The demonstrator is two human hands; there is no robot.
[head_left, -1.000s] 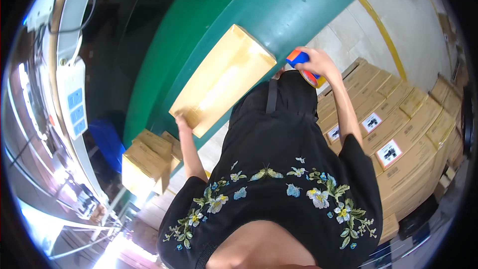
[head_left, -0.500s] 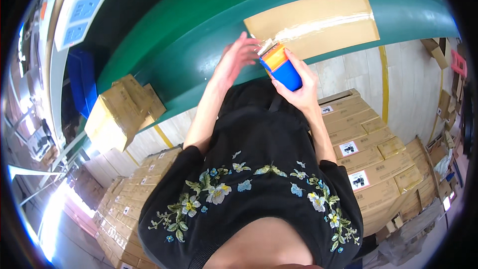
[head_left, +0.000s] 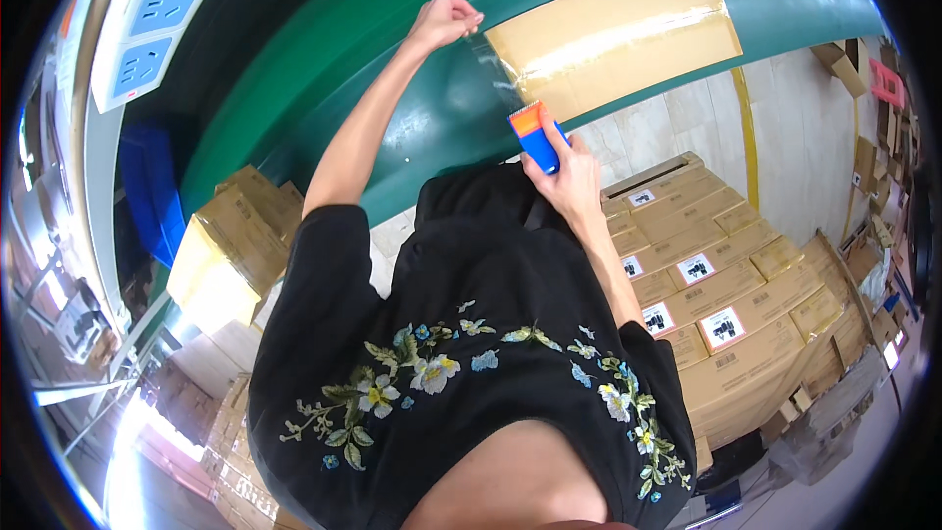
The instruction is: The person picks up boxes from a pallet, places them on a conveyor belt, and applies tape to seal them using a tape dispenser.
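My right hand is wrapped round a blue and orange tape dispenser, whose toothed edge points away from me at the near left corner of a flat cardboard box. A faint strip of clear tape runs from the dispenser up toward my left hand. The fingers of that hand are pinched together on the tape's end, just left of the box's far left corner. A shiny band of tape lies along the middle of the box, which rests on a green work surface.
Stacked, labelled cartons stand below on the right, with more stacks at lower left. An opened cardboard box and a blue bin are at the left. A white socket panel hangs at upper left.
My left hand has moved up and left, away from the dispenser, and its spread fingers have closed. The dispenser has shifted slightly left and turned, and a strip of tape now stretches from it.
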